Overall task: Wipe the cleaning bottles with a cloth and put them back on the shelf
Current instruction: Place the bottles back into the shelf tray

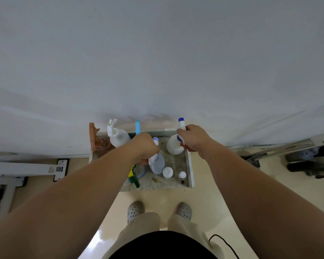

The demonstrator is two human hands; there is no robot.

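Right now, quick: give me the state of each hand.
Left hand: closed, gripping the neck of the pale blue spray bottle.
Right hand: closed, gripping the neck of the white spray bottle.

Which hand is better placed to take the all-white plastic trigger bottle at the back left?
Probably the left hand: though gripping a pale blue spray bottle, it sits beside the all-white plastic trigger bottle; the right hand grips a blue-nozzled white bottle at the far right.
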